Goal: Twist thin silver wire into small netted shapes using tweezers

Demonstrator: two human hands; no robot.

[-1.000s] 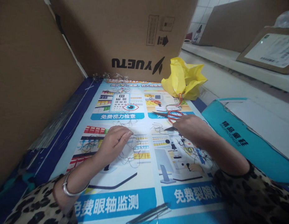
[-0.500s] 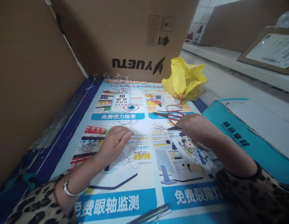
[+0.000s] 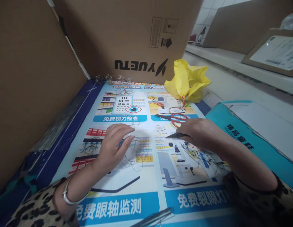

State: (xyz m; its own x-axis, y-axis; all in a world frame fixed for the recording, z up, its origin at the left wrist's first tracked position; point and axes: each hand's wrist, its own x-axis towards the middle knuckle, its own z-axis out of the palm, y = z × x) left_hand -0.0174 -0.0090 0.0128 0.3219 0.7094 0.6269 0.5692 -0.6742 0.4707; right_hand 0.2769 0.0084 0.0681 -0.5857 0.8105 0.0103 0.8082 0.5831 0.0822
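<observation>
My left hand point(image 3: 114, 145) is open, thumb and fingers apart with a gap between their tips. It hovers over the left half of a printed poster point(image 3: 152, 176), beside a loose tangle of thin dark wires point(image 3: 134, 157). My right hand point(image 3: 196, 134) is closed around a dark tool with a pointed tip point(image 3: 178, 135). The tip points left, and the rest of the tool is hidden by my fingers. Just beyond that hand lie red-handled scissors point(image 3: 177, 117), blades to the left. More thin wires point(image 3: 208, 159) lie beneath my right forearm.
A yellow bag point(image 3: 187, 82) stands at the back right, coloured cords point(image 3: 183, 102) by it. Cardboard walls point(image 3: 127, 37) rise behind and left. A teal box point(image 3: 233, 129) is at right. Long dark pieces point(image 3: 155, 217) lie at the front edge, clear strips point(image 3: 54, 126) at left.
My left hand has opened, its fingers lifting away from the thumb. My right hand has shifted slightly right and down, and the tool's pointed tip shows more clearly.
</observation>
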